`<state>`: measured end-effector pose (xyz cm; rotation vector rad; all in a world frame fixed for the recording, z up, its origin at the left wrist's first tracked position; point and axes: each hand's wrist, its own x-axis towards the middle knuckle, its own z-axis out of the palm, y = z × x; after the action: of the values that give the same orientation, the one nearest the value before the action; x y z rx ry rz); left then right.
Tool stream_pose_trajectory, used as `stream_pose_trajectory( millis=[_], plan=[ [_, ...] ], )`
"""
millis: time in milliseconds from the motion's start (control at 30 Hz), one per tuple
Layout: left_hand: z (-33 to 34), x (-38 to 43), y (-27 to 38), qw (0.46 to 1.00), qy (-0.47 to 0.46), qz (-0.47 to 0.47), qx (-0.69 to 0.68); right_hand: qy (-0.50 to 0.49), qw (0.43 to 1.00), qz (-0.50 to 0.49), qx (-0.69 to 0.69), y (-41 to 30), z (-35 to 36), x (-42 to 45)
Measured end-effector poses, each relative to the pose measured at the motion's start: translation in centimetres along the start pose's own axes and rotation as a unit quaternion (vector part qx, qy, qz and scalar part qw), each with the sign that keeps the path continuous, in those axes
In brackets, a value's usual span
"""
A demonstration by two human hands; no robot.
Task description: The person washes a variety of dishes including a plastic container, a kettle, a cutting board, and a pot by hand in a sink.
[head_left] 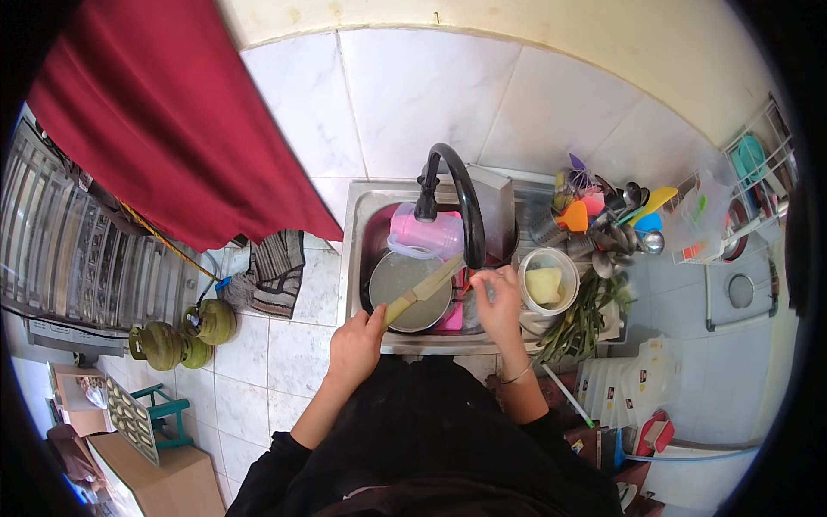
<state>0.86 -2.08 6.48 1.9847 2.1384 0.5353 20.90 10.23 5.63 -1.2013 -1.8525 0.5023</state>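
My left hand [357, 344] grips the yellowish handle of a kitchen knife [434, 283], whose blade slants up and right over a round pan [404, 278] of cloudy water in the steel sink [351, 258]. My right hand [497, 297] is raised near the knife tip, thumb and fingertips close together; whether they pinch anything is too small to tell. Behind the pan lies a pink translucent container [426, 234]. The black faucet [470, 213] arches above the blade. Right of my right hand stands a white tub [577, 284] with a pale yellow sponge [544, 285] inside.
Leafy green stalks [575, 323] lie on the sink's right edge. Spoons and spatulas [610, 223] crowd holders at the back right. A metal sheet [494, 200] stands upright behind the faucet. A red curtain [194, 129] hangs on the left, above green gas cylinders [158, 346].
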Motion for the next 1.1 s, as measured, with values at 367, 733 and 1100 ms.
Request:
stream_pose_trajectory(
  millis=[367,733,1100],
  plan=[
    [0.1,-0.3,-1.0,1.0,0.007,0.015,0.027,-0.108,0.879,0.305,0.35,2.8,-0.2,-1.2],
    [0.3,0.1,-1.1,0.998,0.019,0.03,0.044,-0.261,0.706,0.389,0.532,1.8,4.4,3.2],
    [0.5,-0.3,-1.1,0.998,0.025,0.023,0.048,-0.243,0.886,0.352,0.182,4.3,1.1,-2.2]
  ],
)
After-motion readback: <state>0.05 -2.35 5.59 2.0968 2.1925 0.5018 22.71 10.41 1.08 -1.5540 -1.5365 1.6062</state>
